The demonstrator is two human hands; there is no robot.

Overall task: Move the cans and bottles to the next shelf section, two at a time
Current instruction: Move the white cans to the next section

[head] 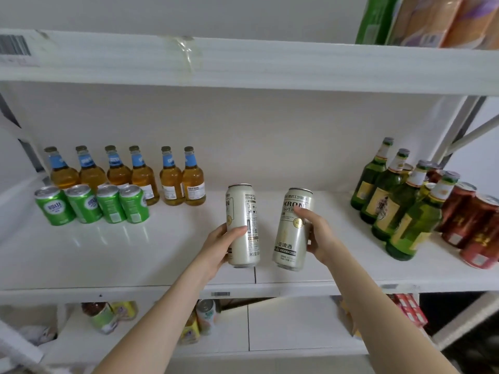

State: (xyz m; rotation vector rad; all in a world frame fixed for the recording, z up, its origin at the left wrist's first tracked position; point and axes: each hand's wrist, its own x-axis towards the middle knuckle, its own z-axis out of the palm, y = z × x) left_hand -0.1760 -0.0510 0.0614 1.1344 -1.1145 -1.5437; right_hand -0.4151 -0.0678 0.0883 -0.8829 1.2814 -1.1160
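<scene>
Far left, four stubby green cans (91,203) sit in a row in front of six amber glass bottles (118,174) with blue neck labels, all upright on the glossy white shelf (135,260).

In the middle, the left hand (218,244) has its fingers curled round the lower half of the left can (243,225), a tall, smooth, pale metal cylinder standing pretty much straight up. Just beside it but not touching, the right can (293,229) is the same kind, tipped so its top leans right. The right hand (318,236) is wrapped round it from the right side, one fingertip up near the top print.

Both cans look held just above the shelf front, either side of the seam (255,275) between sections.

My guess is they're headed left: the open spot is right of the bottles, so the left hand is nearer. Thin slick metal, so firm grip and set them flat.

Far right are the crowded green bottles (397,201) and red cans (469,220).
</scene>
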